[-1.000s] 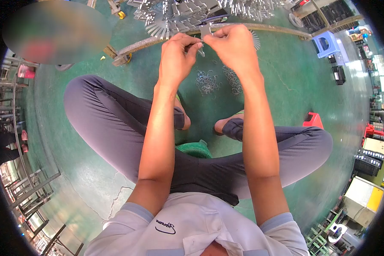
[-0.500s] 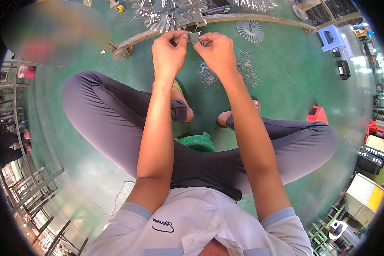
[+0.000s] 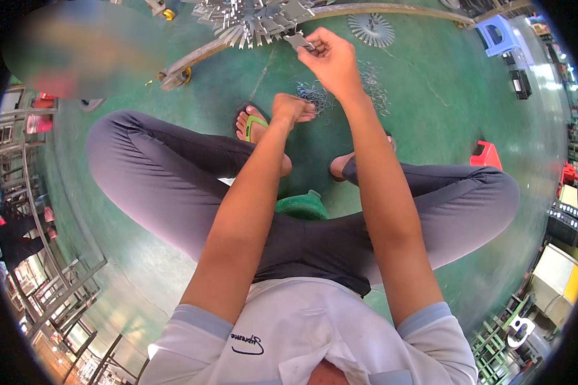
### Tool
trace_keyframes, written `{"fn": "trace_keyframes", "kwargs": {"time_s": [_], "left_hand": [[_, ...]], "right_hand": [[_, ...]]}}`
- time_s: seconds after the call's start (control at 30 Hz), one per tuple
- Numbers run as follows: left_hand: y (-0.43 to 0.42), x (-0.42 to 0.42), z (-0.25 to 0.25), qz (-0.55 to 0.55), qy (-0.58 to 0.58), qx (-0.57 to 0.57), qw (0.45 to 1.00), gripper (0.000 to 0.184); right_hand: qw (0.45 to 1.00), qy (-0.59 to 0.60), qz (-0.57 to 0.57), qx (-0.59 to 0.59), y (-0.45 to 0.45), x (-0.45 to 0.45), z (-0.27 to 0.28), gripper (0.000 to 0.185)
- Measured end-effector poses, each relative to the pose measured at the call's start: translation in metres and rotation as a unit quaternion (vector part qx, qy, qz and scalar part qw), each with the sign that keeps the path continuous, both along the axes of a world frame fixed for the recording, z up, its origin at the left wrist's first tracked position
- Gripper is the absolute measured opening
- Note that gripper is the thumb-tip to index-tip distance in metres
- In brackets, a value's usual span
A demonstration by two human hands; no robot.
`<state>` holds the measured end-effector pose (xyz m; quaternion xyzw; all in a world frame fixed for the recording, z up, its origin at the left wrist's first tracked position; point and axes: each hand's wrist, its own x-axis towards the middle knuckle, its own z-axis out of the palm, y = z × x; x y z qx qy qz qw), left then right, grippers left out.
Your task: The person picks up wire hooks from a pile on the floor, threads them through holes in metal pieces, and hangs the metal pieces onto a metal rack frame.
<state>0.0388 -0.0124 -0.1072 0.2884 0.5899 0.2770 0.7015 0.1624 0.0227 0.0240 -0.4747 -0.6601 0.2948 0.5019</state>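
Observation:
A small flat grey metal plate [image 3: 298,42] is pinched between the thumb and fingers of my right hand [image 3: 331,56], just below a hanging cluster of similar metal parts [image 3: 257,19]. Lower down, my left hand [image 3: 293,109] is beside a pile of thin wire pieces [image 3: 315,96] on the green floor. Its fingers are close together and point right; whether anything small is between them cannot be made out. More wire pieces [image 3: 374,86] are scattered to the right.
A curved rail [image 3: 392,9] crosses the top, with a round finned metal part [image 3: 371,29] below it. A green seat [image 3: 302,205] is under me. A red stool [image 3: 486,155] and a blue stool [image 3: 498,35] stand right.
My left hand has let go of the metal plate and dropped down to the wire pile. My right hand still holds the plate and has moved slightly up.

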Motion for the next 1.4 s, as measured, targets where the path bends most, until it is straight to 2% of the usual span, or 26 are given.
{"fn": "trace_keyframes", "kwargs": {"time_s": [0.07, 0.1, 0.17, 0.23, 0.3, 0.4, 0.43, 0.53, 0.63, 0.73, 0.77, 0.83, 0.9, 0.93, 0.97, 1.07, 1.17, 1.27, 1.3, 1.4], "left_hand": [[0.000, 0.022, -0.002, 0.029, -0.101, 0.011, 0.994, 0.021], [0.003, 0.028, 0.011, 0.042, -0.106, -0.002, 0.993, 0.028], [0.009, 0.024, 0.040, 0.093, 0.018, 0.093, 0.991, 0.037], [0.015, 0.014, 0.063, 0.287, -0.033, 0.222, 0.931, 0.044], [0.010, 0.001, 0.101, 0.325, 0.059, 0.325, 0.886, 0.036], [0.010, -0.001, 0.137, 0.277, 0.142, 0.553, 0.773, 0.028], [0.010, -0.003, 0.145, 0.244, 0.149, 0.576, 0.766, 0.023], [0.010, -0.007, 0.145, 0.230, 0.171, 0.577, 0.765, 0.020], [0.016, -0.018, 0.147, 0.209, 0.222, 0.569, 0.764, 0.018], [0.022, -0.031, 0.150, 0.212, 0.281, 0.578, 0.736, 0.020], [0.024, -0.037, 0.150, 0.218, 0.303, 0.574, 0.728, 0.021], [0.026, -0.046, 0.153, 0.226, 0.359, 0.546, 0.722, 0.020], [0.027, -0.052, 0.154, 0.237, 0.389, 0.534, 0.712, 0.020], [0.029, -0.055, 0.152, 0.243, 0.404, 0.528, 0.707, 0.020], [0.033, -0.060, 0.148, 0.235, 0.424, 0.566, 0.667, 0.022], [0.034, -0.064, 0.147, 0.241, 0.433, 0.550, 0.672, 0.022], [0.036, -0.060, 0.150, 0.240, 0.430, 0.508, 0.706, 0.022], [0.036, -0.055, 0.149, 0.253, 0.411, 0.497, 0.721, 0.022], [0.038, -0.055, 0.149, 0.263, 0.403, 0.501, 0.720, 0.023], [0.038, -0.057, 0.155, 0.259, 0.374, 0.489, 0.744, 0.018]], "right_hand": [[1.000, 0.005, -0.009, -0.005, -0.001, 0.008, -0.003, 0.020], [1.000, 0.005, -0.012, -0.011, -0.001, 0.011, -0.003, 0.020], [1.000, -0.004, -0.019, -0.012, -0.003, 0.018, 0.000, 0.021], [0.999, -0.021, -0.029, -0.003, -0.006, 0.020, 0.004, 0.023], [0.999, -0.002, -0.029, 0.014, -0.005, 0.016, -0.003, 0.023], [0.999, -0.030, -0.015, 0.040, -0.008, 0.007, 0.003, 0.022], [0.998, -0.051, -0.009, 0.048, -0.010, 0.006, 0.007, 0.021], [0.996, -0.057, 0.007, 0.067, -0.005, 0.003, 0.003, 0.021], [0.998, -0.014, 0.062, -0.006, -0.002, 0.005, 0.000, 0.020], [0.975, 0.090, 0.137, -0.147, 0.005, 0.018, -0.018, 0.023], [0.963, 0.087, 0.120, -0.224, 0.003, 0.026, -0.026, 0.033], [0.954, -0.097, 0.008, -0.284, 0.009, 0.049, -0.096, 0.035], [0.890, -0.292, -0.065, -0.343, -0.006, 0.074, -0.160, 0.032], [0.850, -0.311, -0.101, -0.414, -0.017, 0.087, -0.201, 0.030], [0.802, -0.328, -0.137, -0.481, -0.026, 0.099, -0.233, 0.028], [0.869, -0.308, -0.140, -0.362, -0.063, 0.116, -0.259, 0.031], [0.892, -0.256, -0.197, -0.318, -0.053, 0.106, -0.246, 0.031], [0.891, -0.272, -0.189, -0.310, -0.030, 0.092, -0.239, 0.032], [0.862, -0.301, -0.205, -0.353, -0.024, 0.085, -0.238, 0.037], [0.818, -0.308, -0.287, -0.392, -0.013, 0.067, -0.232, 0.031]]}}
